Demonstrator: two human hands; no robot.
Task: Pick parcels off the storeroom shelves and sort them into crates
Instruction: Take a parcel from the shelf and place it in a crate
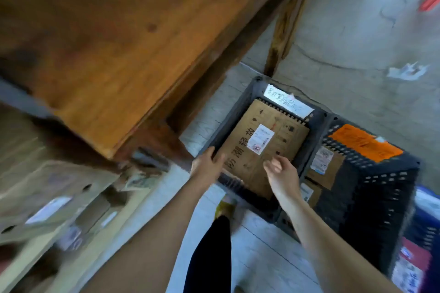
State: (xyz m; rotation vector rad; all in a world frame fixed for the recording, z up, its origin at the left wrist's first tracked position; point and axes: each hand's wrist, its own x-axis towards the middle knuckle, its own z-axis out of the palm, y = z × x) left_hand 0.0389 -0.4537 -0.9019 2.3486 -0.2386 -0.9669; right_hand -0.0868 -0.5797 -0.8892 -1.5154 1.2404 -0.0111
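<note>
A flat brown cardboard parcel (pixel 266 143) with black printed characters and a white shipping label lies in a dark grey slatted crate (pixel 240 107) on the floor. My left hand (pixel 206 166) grips the parcel's near left corner, fingers curled over its edge. Just above the parcel's near right part hovers my right hand (pixel 281 171), fingers loosely spread and holding nothing. The crate carries a white handwritten tag (pixel 287 101) on its far rim.
A second dark crate (pixel 371 173) with an orange tag stands to the right, holding brown labelled boxes. A wooden table (pixel 119 43) overhangs at the upper left. Blurred shelves with parcels (pixel 52 197) sit lower left. My dark trouser leg and foot (pixel 214 240) stand near the crate.
</note>
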